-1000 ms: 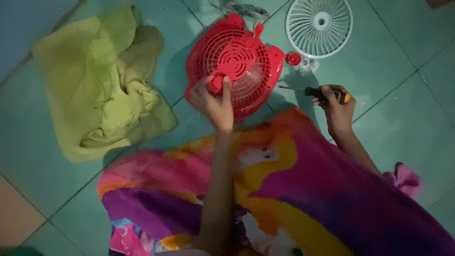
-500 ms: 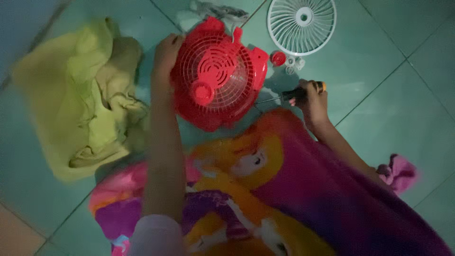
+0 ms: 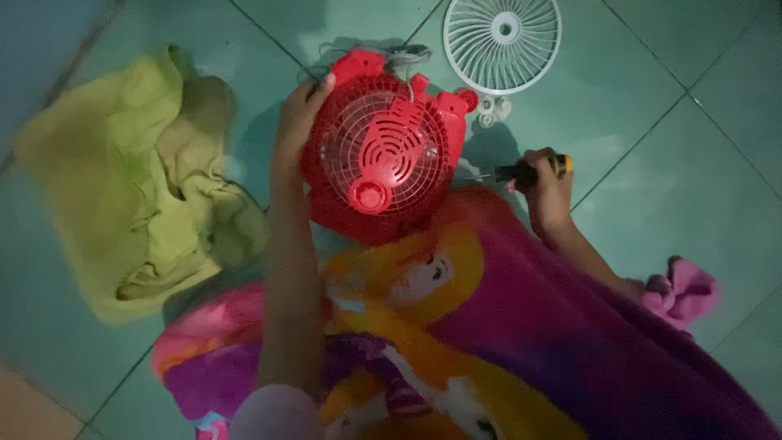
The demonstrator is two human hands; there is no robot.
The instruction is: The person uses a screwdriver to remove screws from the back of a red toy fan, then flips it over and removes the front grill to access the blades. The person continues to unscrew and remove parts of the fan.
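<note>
Left hand (image 3: 300, 114) clasps red fan (image 3: 379, 151) at its rim; right hand (image 3: 544, 183) fisted round screwdriver (image 3: 525, 171); white grille (image 3: 503, 42) on floor (image 3: 692, 163).

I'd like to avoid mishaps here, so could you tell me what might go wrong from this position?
The left hand grips only the rim of the red fan housing, so it could tip or slip. The small white parts lying loose on the floor by the white grille might get knocked away. The screwdriver in the right hand points toward the housing and could jab it.

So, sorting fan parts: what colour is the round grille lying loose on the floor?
White round grille, clearest in the head view.
</note>
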